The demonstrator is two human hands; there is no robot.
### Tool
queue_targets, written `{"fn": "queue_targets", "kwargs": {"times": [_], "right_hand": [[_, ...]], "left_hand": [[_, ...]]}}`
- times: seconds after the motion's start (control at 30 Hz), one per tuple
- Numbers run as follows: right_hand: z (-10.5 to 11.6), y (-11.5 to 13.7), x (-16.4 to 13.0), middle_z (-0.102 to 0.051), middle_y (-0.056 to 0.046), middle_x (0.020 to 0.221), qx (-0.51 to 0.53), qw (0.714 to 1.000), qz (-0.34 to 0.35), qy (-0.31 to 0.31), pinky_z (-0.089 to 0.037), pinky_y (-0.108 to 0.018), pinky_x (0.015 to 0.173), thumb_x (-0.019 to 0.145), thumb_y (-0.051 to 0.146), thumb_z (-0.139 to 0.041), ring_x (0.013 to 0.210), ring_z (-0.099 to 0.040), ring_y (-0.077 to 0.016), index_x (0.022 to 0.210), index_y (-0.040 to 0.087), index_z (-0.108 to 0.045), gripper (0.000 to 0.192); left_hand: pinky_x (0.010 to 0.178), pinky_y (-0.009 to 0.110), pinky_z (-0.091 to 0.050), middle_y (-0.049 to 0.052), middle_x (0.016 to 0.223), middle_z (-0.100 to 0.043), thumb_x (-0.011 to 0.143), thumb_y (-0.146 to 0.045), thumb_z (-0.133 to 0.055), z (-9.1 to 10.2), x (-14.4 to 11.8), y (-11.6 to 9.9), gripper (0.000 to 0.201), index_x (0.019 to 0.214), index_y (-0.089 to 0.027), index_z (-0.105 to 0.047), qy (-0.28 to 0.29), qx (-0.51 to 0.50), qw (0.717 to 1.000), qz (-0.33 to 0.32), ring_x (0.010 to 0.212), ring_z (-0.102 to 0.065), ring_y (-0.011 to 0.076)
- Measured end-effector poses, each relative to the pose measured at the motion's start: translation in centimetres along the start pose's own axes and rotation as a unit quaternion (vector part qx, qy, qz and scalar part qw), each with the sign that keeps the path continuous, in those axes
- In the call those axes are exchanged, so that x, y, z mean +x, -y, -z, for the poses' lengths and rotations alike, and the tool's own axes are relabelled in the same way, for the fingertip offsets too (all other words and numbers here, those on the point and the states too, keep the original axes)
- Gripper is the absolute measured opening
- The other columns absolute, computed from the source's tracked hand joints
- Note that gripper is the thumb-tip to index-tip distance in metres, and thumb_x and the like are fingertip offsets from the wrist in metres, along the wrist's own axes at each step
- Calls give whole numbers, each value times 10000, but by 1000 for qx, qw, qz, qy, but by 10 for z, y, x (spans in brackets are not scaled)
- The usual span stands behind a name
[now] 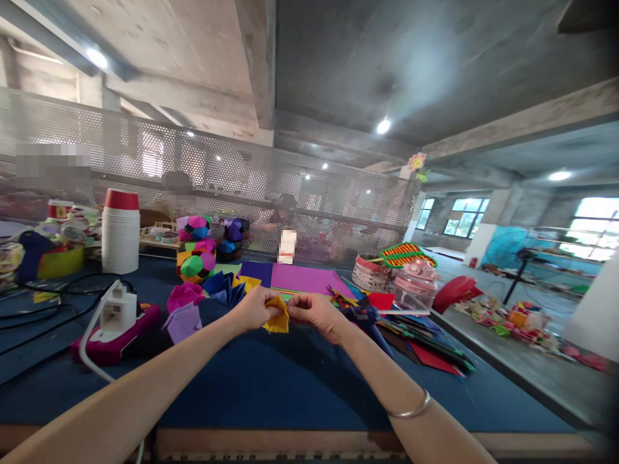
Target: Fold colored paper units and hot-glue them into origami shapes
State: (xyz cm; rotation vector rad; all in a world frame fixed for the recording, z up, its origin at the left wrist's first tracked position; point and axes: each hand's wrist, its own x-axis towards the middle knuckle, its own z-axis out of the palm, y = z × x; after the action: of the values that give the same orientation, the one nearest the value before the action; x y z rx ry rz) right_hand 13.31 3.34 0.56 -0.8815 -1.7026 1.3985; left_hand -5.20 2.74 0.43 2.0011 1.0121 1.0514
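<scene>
Table: blue-covered top (290, 386) spreads under and beyond both sets of fingers.
Paper sheets: purple stack (304, 280) lies just past the fingertips, away from the person.
Cup stack: white with a red top (120, 231), far off to the left of the fingers.
Folded balls: multicoloured paper balls (196, 248) sit beyond the left fingers, left of the sheets.
Jar: clear pink jar (414, 287) stands right of the right fingers.
Left hand: (254, 308) fingers pinched shut on the yellow piece's left edge.
Right hand: (314, 312) fingers closed on its upper right corner; the grip itself is partly hidden.
Yellow paper: small folded piece (278, 317) held above the table, between the two hands, hanging mostly below the fingertips; both hands equally near.
</scene>
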Motion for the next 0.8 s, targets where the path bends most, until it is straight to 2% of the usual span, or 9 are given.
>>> {"fn": "queue_targets", "kwargs": {"times": [0.23, 0.4, 0.6, 0.8], "right_hand": [[-3, 1, 0, -605, -6, 642, -145, 986, 78, -14, -430, -238, 585, 648, 508, -732, 585, -538, -107, 760, 135, -630, 402], [-3, 0, -1, -622, -7, 644, -235, 967, 97, -27, -419, -241, 575, 692, 463, -697, 595, -542, -123, 760, 143, -645, 332], [-9, 0, -5, -654, -8, 708, -320, 934, 148, -61, -405, -227, 570, 779, 339, -624, 632, -561, -132, 790, 168, -656, 174], [-16, 4, -10, -663, -16, 753, -410, 886, 202, -79, -407, -233, 625, 827, 203, -547, 666, -586, -137, 834, 187, -633, 88]], "left_hand": [[521, 198, -368, -6, 588, -558, 627, -184, -518, 0, 1, 7, 151, 681, -121, -644, -5, 30, 1000, 2, 561, -495, 109], [513, 203, -366, -6, 582, -568, 620, -165, -498, 0, 0, 9, 169, 662, -128, -657, 1, 69, 998, -6, 558, -499, 114], [503, 200, -346, -12, 576, -553, 627, -179, -497, -1, 0, 12, 151, 642, -135, -642, -21, 112, 993, -9, 567, -501, 118], [504, 198, -320, -20, 569, -500, 629, -189, -498, -1, 2, 17, 101, 596, -137, -578, -32, 149, 988, 5, 580, -471, 113]]}}
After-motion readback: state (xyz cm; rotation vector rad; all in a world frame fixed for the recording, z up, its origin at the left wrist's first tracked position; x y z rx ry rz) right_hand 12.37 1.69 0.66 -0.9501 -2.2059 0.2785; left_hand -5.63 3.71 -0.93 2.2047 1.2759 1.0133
